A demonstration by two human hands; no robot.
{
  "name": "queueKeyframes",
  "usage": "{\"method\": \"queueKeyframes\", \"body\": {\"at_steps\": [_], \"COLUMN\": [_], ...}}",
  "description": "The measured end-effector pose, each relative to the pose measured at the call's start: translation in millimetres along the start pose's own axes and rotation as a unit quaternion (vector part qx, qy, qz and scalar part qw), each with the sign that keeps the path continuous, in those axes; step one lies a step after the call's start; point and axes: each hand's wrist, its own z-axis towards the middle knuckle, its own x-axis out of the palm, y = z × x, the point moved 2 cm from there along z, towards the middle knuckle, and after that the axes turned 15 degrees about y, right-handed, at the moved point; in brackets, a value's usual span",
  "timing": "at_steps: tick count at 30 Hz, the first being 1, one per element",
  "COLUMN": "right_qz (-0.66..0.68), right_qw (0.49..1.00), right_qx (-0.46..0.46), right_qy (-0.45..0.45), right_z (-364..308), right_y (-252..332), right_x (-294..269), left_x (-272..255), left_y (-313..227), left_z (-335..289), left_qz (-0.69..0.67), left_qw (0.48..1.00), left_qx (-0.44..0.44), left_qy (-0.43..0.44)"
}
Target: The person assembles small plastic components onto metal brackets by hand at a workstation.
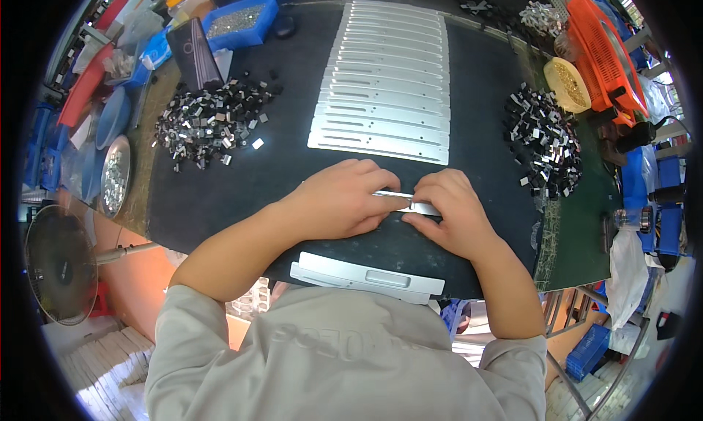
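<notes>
Both my hands meet over the dark mat, closed round a narrow silver metal strip (426, 209). My left hand (348, 199) grips its left part with curled fingers, and most of the strip is hidden beneath it. My right hand (455, 212) pinches the strip between thumb and forefinger; whether a small part is also in that pinch cannot be made out. Just beyond my hands lies a row of similar slotted silver strips (384, 80), laid side by side. Close to my body, at the mat's front edge, rests a pair of silver strips (366, 276) with a long recess.
Heaps of small black and silver pieces lie at left (209, 121) and right (545, 139). A dark phone (195, 53) leans behind the left heap, near a blue tray (268, 18). At right stand a yellow bowl (554, 75) and an orange basket (597, 47). A fan (61, 266) stands lower left.
</notes>
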Motion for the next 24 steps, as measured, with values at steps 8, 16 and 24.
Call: {"method": "queueKeyframes", "body": {"at_steps": [8,16,24], "right_qz": [0.008,0.031,0.168], "right_qw": [1.000,0.991,0.932], "right_qx": [0.014,0.082,0.246], "right_qy": [0.004,-0.106,-0.206], "right_z": [-0.6,-9.4,-23.0], "right_y": [-1.1,-20.2,-45.9], "right_x": [-1.3,-9.8,-10.3], "left_x": [1.6,1.8,1.5], "left_y": [-1.4,-0.3,-3.4], "left_z": [1.4,1.3,4.3], "left_qz": [0.020,0.029,0.039], "left_qw": [1.000,1.000,0.999], "left_qx": [0.008,0.010,0.009], "left_qy": [0.002,0.003,0.002]}}
